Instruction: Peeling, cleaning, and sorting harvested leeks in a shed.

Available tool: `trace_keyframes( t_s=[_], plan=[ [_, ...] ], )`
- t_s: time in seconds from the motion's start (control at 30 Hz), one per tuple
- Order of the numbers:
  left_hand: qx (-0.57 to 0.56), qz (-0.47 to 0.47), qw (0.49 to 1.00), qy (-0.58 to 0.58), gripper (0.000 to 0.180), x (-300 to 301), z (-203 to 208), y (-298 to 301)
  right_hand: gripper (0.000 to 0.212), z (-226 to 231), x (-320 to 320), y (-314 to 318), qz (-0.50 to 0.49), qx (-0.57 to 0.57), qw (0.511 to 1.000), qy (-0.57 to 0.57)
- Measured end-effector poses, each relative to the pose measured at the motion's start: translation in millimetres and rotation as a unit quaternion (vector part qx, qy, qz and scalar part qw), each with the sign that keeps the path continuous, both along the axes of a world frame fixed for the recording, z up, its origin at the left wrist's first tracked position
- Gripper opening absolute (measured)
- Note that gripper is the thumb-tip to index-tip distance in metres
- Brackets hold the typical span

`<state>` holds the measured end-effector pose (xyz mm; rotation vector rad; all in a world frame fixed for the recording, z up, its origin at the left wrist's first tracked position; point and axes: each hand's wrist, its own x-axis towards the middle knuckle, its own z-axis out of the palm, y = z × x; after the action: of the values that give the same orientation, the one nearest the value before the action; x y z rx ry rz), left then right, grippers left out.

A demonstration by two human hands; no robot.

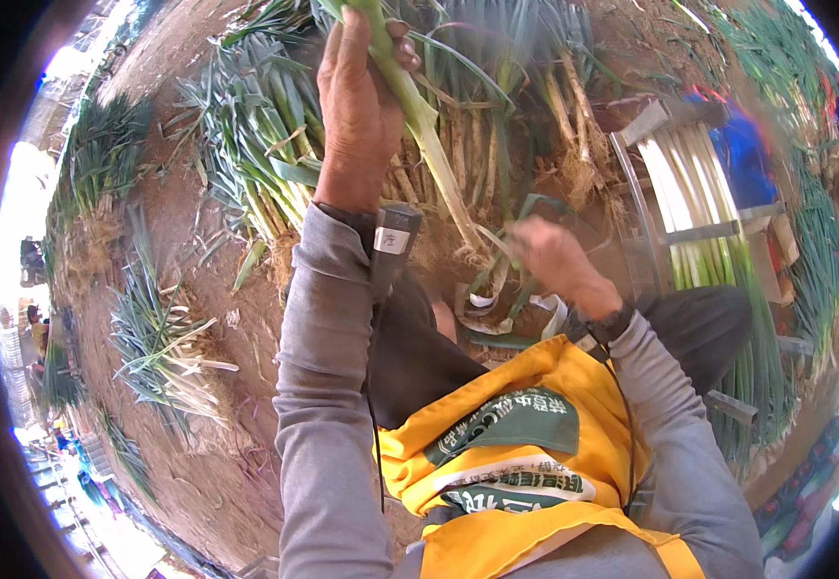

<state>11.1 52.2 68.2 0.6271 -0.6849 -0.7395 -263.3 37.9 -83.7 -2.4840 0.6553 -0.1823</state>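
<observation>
My left hand [361, 101] is raised, its fingers wrapped round the green upper part of a long leek or big green onion [429, 145]. The stalk slants down to the right, pale towards its root end. Beside that end is my right hand [569, 265], blurred by motion, its fingers curled together. Thin pale and green leaf strips lie close to its fingertips; whether it grips one is hard to see. Below the root end, loose leaf scraps and white strips [545, 314] lie around a green-edged object between my legs.
Bundles of untrimmed stalks [265, 135] lie ahead on the brown soil. At the right, a metal rack [699, 232] holds cleaned white stalks, near a blue bag [742, 159]. A smaller pile [173, 352] lies at the left. More stalks line both sides.
</observation>
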Motion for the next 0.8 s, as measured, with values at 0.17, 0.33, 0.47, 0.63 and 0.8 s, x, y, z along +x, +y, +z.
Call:
trace_keyframes(
  t_s=[0.17, 0.33, 0.47, 0.63, 0.8],
  plan=[
    [-0.004, 0.029, 1.0, 0.002, 0.032, -5.4, -11.2, -8.9, 0.025, 95.0, 79.1, -13.4, -0.089, 0.058, 0.949, -0.298],
    [0.0, 0.013, 0.999, 0.05, 0.031, -14.1, -12.8, -18.1, 0.024, 106.2, 92.2, -16.4, -0.1, 0.139, 0.945, -0.278],
    [0.0, 0.015, 0.999, 0.05, 0.031, -10.7, -17.8, -14.4, 0.021, 99.8, 97.7, -19.7, -0.097, 0.077, 0.948, -0.293],
    [0.017, 0.015, 0.998, 0.064, 0.035, -6.0, -20.6, -8.1, 0.02, 104.2, 102.2, -27.0, -0.103, 0.059, 0.964, -0.239],
    [0.009, -0.087, 0.99, 0.109, 0.041, 3.7, -23.5, -2.7, 0.02, 99.6, 105.6, -26.5, -0.118, 0.111, 0.965, -0.205]
  ],
)
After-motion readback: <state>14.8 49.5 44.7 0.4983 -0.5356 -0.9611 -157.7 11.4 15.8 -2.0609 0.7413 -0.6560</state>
